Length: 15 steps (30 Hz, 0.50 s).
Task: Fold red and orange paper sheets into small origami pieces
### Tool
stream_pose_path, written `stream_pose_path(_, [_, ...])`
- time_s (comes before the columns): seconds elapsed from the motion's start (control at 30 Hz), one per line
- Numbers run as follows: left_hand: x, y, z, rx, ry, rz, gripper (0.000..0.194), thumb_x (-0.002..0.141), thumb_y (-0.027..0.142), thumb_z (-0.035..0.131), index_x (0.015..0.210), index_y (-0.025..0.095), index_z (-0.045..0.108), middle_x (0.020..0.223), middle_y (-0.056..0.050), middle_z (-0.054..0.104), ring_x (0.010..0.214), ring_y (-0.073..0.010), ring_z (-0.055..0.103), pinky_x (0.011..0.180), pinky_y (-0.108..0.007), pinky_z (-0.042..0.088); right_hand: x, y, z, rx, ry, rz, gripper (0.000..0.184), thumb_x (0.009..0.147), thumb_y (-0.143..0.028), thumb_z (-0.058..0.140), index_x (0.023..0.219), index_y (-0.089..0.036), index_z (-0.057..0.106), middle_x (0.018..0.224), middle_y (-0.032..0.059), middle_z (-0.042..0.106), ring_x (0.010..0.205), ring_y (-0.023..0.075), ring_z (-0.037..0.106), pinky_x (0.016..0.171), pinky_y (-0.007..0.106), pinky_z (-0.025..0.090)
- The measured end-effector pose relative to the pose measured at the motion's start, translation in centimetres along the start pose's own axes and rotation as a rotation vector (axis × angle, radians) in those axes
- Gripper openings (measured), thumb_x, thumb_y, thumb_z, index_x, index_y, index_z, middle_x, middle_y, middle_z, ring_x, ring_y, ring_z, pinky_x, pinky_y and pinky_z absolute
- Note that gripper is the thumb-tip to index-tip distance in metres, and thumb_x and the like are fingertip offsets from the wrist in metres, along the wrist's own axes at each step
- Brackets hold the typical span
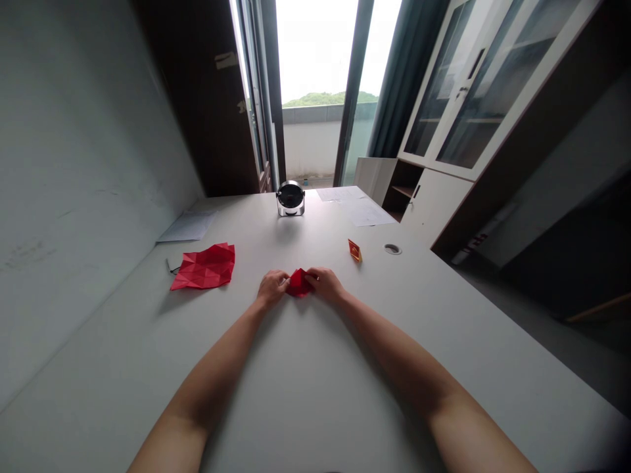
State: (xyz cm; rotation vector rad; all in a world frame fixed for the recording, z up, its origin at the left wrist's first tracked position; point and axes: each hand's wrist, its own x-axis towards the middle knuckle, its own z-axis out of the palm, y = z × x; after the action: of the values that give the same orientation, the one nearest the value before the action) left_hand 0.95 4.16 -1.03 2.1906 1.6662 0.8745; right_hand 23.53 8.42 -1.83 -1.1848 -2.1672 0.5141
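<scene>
In the head view, the red folded paper (pixel 300 284) was at the centre of the frame, over the white table (pixel 305 394), with the fingers of the left hand (pixel 272 289) and right hand (pixel 326 282) pinching its 2 sides. It would likely handle as very light, crisp along folds yet easily crumpled or torn, with little slip; a gentle fingertip pinch near the side edges seemed best. A creased red sheet (pixel 207 268) lay at frame left.
</scene>
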Motion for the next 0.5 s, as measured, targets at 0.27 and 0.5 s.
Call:
stream_pose_path(0.27, [-0.22,0.33,0.35,-0.007,0.027,0.032,0.040,0.083,0.018,0.062,0.121,0.026,0.066,0.107,-0.005,0.070,0.107,-0.0252,0.060,0.101,-0.040,0.045,-0.13,-0.11,0.23,-0.199,0.047,0.055,0.029,0.087,-0.033,0.071,0.114,-0.024,0.068,0.098,0.0059,0.065,0.096,0.0209,0.056,0.086,0.030,0.041])
stream_pose_path(0.5, [-0.19,0.41,0.77,0.049,0.007,0.132,0.059,0.081,0.008,0.057,0.137,0.029,0.057,0.144,-0.005,0.053,0.132,-0.0254,0.046,0.115,-0.044,0.037,-0.37,-0.67,0.07,-0.274,0.016,0.018,0.017,0.090,-0.036,0.068,0.103,-0.024,0.070,0.102,0.0076,0.063,0.100,0.0228,0.053,0.089,0.032,0.040])
